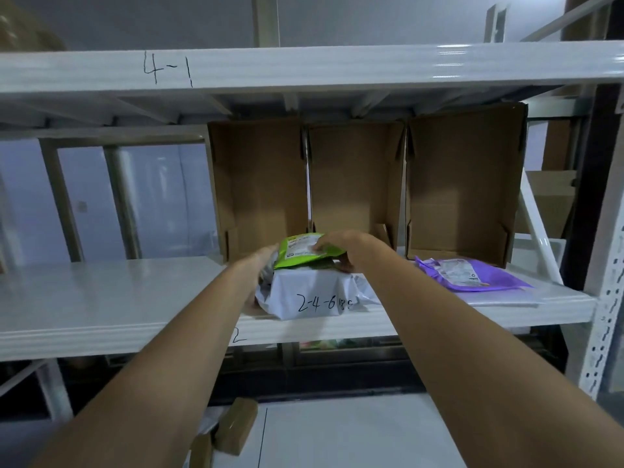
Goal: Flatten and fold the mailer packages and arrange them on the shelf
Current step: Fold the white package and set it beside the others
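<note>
Both hands reach onto the white metal shelf [101, 298]. Right hand [341, 246] lies over the green mailer [304, 255], fingers curled across its printed label and thumb hooked under its right edge; left hand [266, 261] sits at the mailer's left end, its fingers hidden behind the package, so its grasp cannot be judged. Green mailer rests on top of a folded white mailer [310, 295] marked "2-4-6" by hand; further small marks after that number are too blurred to read. Upper shelf beam [304, 67] carries the handwritten mark "4-1". Three open cardboard boxes [358, 184] stand side by side at the back of the shelf, openings facing the viewer. Purple mailer [472, 275] lies flat in front of the rightmost box, well apart from the hands, its label illegible. Brown parcels [233, 430] on the floor below are partly cut off by the left forearm.
</note>
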Tool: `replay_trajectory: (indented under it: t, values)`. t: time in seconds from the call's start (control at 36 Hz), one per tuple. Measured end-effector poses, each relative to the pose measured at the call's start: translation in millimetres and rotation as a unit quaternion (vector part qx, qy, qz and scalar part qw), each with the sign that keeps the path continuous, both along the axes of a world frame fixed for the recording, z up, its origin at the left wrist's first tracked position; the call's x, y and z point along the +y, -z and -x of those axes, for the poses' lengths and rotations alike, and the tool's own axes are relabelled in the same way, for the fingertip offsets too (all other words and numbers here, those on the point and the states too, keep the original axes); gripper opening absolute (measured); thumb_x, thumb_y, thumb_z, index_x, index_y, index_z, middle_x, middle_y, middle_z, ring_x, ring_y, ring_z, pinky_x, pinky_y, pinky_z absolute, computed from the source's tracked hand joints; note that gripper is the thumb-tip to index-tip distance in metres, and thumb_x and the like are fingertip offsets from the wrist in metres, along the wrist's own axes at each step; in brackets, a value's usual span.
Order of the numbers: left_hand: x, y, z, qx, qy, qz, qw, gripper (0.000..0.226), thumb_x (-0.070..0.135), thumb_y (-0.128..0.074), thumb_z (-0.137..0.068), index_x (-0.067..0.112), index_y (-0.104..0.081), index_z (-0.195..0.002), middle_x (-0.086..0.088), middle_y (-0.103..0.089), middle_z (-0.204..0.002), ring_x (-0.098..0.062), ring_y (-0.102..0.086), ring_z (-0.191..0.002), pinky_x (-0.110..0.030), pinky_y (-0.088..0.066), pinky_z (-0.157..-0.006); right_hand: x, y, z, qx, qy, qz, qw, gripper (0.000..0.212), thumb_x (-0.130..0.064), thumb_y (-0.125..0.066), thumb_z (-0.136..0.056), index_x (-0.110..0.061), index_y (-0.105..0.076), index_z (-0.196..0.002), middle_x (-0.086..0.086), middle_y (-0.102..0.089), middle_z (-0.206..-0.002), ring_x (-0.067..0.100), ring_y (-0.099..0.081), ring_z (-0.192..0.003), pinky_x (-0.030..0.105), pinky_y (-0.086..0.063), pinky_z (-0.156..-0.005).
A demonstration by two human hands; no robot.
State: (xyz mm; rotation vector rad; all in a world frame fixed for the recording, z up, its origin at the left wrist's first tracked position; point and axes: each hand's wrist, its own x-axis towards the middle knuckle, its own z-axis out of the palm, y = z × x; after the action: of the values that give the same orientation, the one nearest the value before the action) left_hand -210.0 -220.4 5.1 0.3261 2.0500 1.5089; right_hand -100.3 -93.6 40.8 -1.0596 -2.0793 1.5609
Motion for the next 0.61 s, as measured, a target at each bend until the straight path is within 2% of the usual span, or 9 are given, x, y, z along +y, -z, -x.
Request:
replay_trajectory:
  t: [0.06,0.11,0.17,0.22,0.31,0.36,0.44,0.53,0.61]
  values:
    - [1,-1,-1,0.006,0.009,0.011,1.0,0.051,0.058,-0.051,-0.088,0.01,-0.053,-0.073,-0.014,-0.062,-0.094,-0.026,-0.06,-0.091,-0.032,-0.048,-0.094,9,4,4,-0.024,-0.007,-0.045,0.999,0.054,-0.043,-0.073,-0.073,-0.011,-0.051,-0.111,0.008,-0.05,-0.107,0.022,-0.05,-0.096,0.029,-0.047,-0.072]
    - [2,-2,-5,0.008,0.018,0.011,1.0,0.048,0.053,-0.05,-0.091,0.01,-0.052,-0.071,-0.013,-0.06,-0.082,-0.023,-0.059,-0.076,-0.029,-0.049,-0.076,36,15,21,-0.039,0.001,-0.078,0.996,0.08,-0.058,-0.067,-0.058,-0.016,-0.055,-0.125,0.008,-0.053,-0.129,0.022,-0.052,-0.101,0.032,-0.048,-0.082]
    - [2,-3,-9,0.007,0.026,0.008,1.0,0.047,0.052,-0.048,-0.093,0.011,-0.051,-0.069,-0.012,-0.056,-0.072,-0.021,-0.054,-0.065,-0.028,-0.044,-0.063,40,19,22,-0.023,-0.014,-0.069,0.997,0.062,-0.055,-0.056,-0.083,-0.017,-0.05,-0.131,0.001,-0.047,-0.136,0.022,-0.045,-0.107,0.033,-0.045,-0.084]
    - [3,-4,-9,0.004,0.027,0.004,1.0,0.046,0.054,-0.052,-0.09,0.012,-0.053,-0.071,-0.011,-0.058,-0.074,-0.022,-0.057,-0.067,-0.029,-0.045,-0.066,-1,5,-14,-0.019,-0.026,-0.05,0.998,0.036,-0.047,-0.041,-0.1,-0.021,-0.041,-0.126,-0.004,-0.04,-0.127,0.025,-0.043,-0.116,0.034,-0.041,-0.08]
    - [6,-4,-6,0.002,0.025,0.002,1.0,0.046,0.058,-0.058,-0.085,0.013,-0.057,-0.072,-0.009,-0.061,-0.074,-0.022,-0.059,-0.069,-0.029,-0.047,-0.071,0,14,-24,-0.016,-0.048,-0.012,0.999,0.04,-0.05,-0.046,-0.098,-0.011,-0.043,-0.105,0.007,-0.049,-0.099,0.023,-0.055,-0.091,0.028,-0.044,-0.07]
    - [8,-5,-6,-0.003,0.029,0.005,1.0,0.042,0.056,-0.061,-0.083,0.015,-0.06,-0.075,-0.009,-0.062,-0.073,-0.022,-0.059,-0.067,-0.028,-0.047,-0.07,2,19,-23,-0.031,-0.061,0.007,0.998,0.04,-0.048,-0.055,-0.094,-0.009,-0.045,-0.087,0.008,-0.051,-0.091,0.019,-0.058,-0.084,0.023,-0.048,-0.079]
    - [6,-7,-8,-0.016,0.033,-0.003,0.999,0.033,0.047,-0.064,-0.083,0.015,-0.062,-0.08,-0.008,-0.064,-0.076,-0.023,-0.06,-0.069,-0.028,-0.047,-0.074,1,20,-22,-0.046,-0.064,-0.015,0.997,0.043,-0.034,-0.05,-0.1,-0.011,-0.038,-0.066,0.002,-0.045,-0.076,0.013,-0.046,-0.067,0.017,-0.04,-0.068]
    - [6,-7,-10,-0.012,0.034,0.004,0.999,0.033,0.047,-0.067,-0.078,0.017,-0.063,-0.092,-0.008,-0.065,-0.087,-0.025,-0.062,-0.086,-0.033,-0.046,-0.096,1,19,-28,-0.049,-0.052,-0.004,0.997,0.04,-0.042,-0.057,-0.094,-0.01,-0.043,-0.076,0.009,-0.052,-0.088,0.025,-0.061,-0.107,0.036,-0.047,-0.099]
    - [9,-7,-15,-0.009,0.031,0.002,0.999,0.035,0.047,-0.069,-0.078,0.016,-0.063,-0.095,-0.008,-0.065,-0.088,-0.025,-0.061,-0.086,-0.034,-0.046,-0.096,8,23,-32,-0.05,-0.062,0.016,0.997,0.045,-0.05,-0.061,-0.089,-0.008,-0.045,-0.084,0.013,-0.06,-0.112,0.031,-0.057,-0.118,0.046,-0.045,-0.103]
